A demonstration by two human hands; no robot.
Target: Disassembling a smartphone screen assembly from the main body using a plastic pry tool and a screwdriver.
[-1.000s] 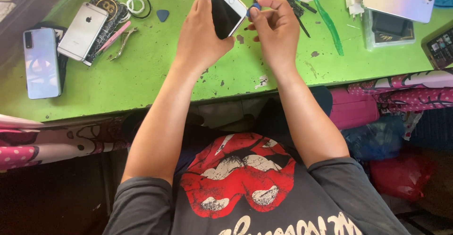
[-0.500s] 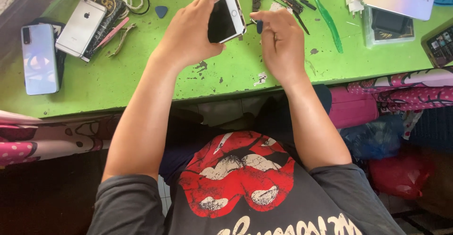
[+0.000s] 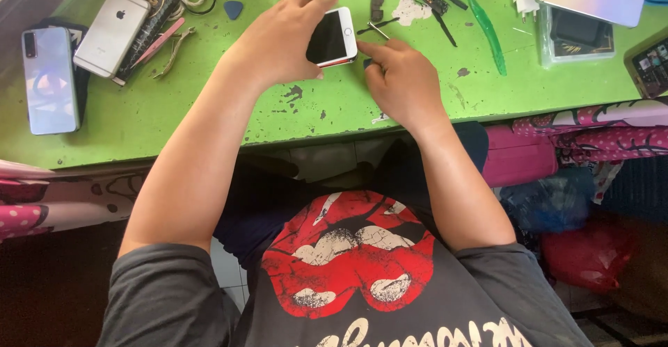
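green table (image 3: 209,121) bears left hand (image 3: 275,41) clamping white phone (image 3: 332,37); right hand (image 3: 400,82) curled, grip hidden.

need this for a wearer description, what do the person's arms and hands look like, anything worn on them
Both arms are bare from the upper arm down. Short dark grey sleeves of a t-shirt with a red and white lips print end above the elbows. The left hand and right hand are bare: no gloves, and no rings, watch or wristbands show. Fingernails are short and unpainted as far as can be seen.
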